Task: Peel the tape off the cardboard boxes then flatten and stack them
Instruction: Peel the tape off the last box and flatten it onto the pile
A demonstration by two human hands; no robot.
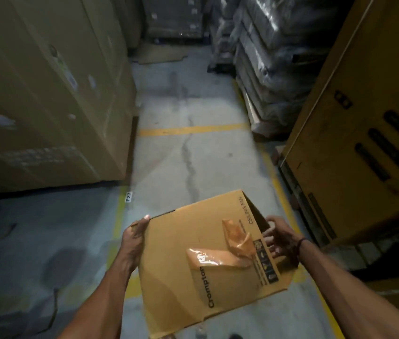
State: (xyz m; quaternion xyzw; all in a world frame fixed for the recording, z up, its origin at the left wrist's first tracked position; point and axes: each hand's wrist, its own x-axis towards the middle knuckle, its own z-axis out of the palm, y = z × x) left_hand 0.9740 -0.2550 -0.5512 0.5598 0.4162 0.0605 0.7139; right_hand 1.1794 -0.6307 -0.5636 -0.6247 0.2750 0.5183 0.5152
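I hold a brown cardboard box (183,260) printed "Crompton" and "CEILING FAN" in front of me, above the floor. A strip of shiny brown tape (230,250) sticks to its upper face, crumpled and partly lifted. My left hand (133,238) grips the box's left edge, thumb on top and fingers underneath. At the box's open right end is my right hand (278,237), its fingers spread at the flap there; whether they grip the flap I cannot tell.
A concrete aisle (193,155) with yellow floor lines runs ahead. Tall cardboard cartons (47,94) stand at the left and a yellow-brown carton (364,130) at the right. Plastic-wrapped stacks (267,57) sit at the back right. Flat cardboard (161,53) lies at the far end.
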